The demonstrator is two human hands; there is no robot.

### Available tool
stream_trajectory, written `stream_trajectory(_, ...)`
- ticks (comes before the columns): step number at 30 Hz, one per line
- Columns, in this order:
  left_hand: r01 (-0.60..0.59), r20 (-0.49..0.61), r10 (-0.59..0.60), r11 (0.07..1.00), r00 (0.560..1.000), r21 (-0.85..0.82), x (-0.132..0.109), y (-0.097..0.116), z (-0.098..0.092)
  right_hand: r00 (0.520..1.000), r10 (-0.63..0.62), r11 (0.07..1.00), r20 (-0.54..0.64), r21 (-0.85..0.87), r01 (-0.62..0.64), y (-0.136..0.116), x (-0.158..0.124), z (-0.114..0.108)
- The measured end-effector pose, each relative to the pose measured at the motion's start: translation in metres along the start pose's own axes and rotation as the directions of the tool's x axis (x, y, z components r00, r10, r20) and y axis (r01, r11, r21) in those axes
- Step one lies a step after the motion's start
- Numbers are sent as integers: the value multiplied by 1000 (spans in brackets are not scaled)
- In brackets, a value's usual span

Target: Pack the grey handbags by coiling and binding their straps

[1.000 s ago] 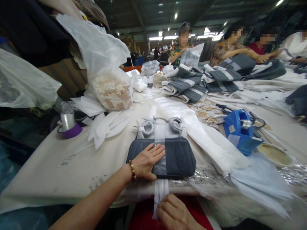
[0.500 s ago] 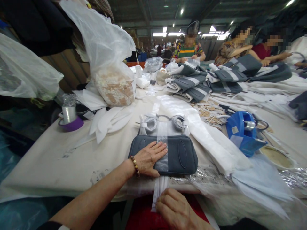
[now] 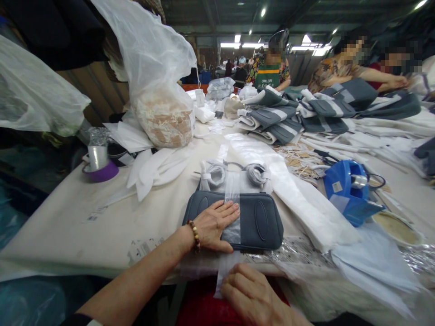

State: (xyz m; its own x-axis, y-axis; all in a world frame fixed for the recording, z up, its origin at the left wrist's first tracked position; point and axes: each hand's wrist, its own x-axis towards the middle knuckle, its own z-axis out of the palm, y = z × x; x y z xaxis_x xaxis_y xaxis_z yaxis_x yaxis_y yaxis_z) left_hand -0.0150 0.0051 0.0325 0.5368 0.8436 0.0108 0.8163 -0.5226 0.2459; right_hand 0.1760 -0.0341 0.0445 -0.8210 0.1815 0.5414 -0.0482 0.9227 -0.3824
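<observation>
Dark grey and padded-looking, a flat case (image 3: 263,242) is lying near the front edge of the table (image 3: 84,253) in the head view, its long axis running left to right across the wearer's front. A clear band (image 3: 233,233) is crossing its middle, square to that axis. Over the case's left half the left hand (image 3: 215,226) is resting palm down, fingers straight and close together, thumb spread, the tips reaching onto the band. Below, the right hand (image 3: 249,287) is pinching a pale strip (image 3: 227,269) between curled fingers; the case is lying directly beyond them, apart. The strip is emerging at the case's near edge, in line with the band; whether both are forming one piece, I cannot tell.
</observation>
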Motion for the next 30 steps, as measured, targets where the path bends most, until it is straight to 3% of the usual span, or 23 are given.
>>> stream_trajectory(7, 3, -33, 0, 996, 999, 86, 0, 1, 5, 981, 40, 999, -192, -25, -46, 45, 38, -29)
stream_trajectory(11, -23, -83, 30, 996, 996, 83, -2, -3, 15, 976, 129, 980, -176, -129, -153, 84, 40, -23)
stream_trajectory(15, -50, -160, 55, 998, 986, 36, -4, -4, 17, 957, 257, 954, -133, -126, -273, 108, 34, -10)
stream_trajectory(21, -92, -245, 61, 989, 968, -114, -12, -5, 11, 895, 438, 893, -90, -71, -444, 116, 28, 0)
stream_trajectory(27, -99, -329, 18, 967, 944, -233, -20, 6, -7, 886, 451, 875, -106, -142, -463, 116, 27, 9)
stream_trajectory(30, -29, -339, -25, 988, 940, -153, -18, 22, -9, 886, 444, 875, -132, -150, -461, 116, 27, 11)
